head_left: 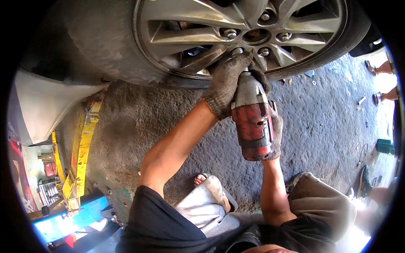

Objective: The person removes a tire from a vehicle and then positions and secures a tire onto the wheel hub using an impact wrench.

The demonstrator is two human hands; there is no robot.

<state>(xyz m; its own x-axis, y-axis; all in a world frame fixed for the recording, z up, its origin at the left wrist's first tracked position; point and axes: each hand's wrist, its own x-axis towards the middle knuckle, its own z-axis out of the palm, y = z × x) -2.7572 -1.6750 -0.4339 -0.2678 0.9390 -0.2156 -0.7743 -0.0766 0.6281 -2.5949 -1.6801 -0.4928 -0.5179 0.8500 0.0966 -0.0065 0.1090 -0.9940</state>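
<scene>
A worn red and grey impact wrench (pixel 253 122) points away from me at the alloy wheel (pixel 190 36). My left hand (pixel 223 86), in a dirty knit glove, is wrapped round its nose near the socket (pixel 237 51). The socket meets the wheel at the lower-left lug position; the nut there is hidden. Behind the tool's body, my gloved right hand (pixel 276 133) grips the handle, which is mostly out of sight. Around the wheel hub (pixel 256 36), other lug nuts (pixel 230 33) show in their recesses. A dark tire (pixel 101 38) surrounds the rim.
To the left stand a yellow metal lift arm (pixel 82 147) and a blue beam (pixel 71 219), below a pale car body panel (pixel 46 105). Rough dark floor (pixel 320 122) carries small debris. Another person's feet (pixel 377 99) are at the far right, near a green object (pixel 384 146).
</scene>
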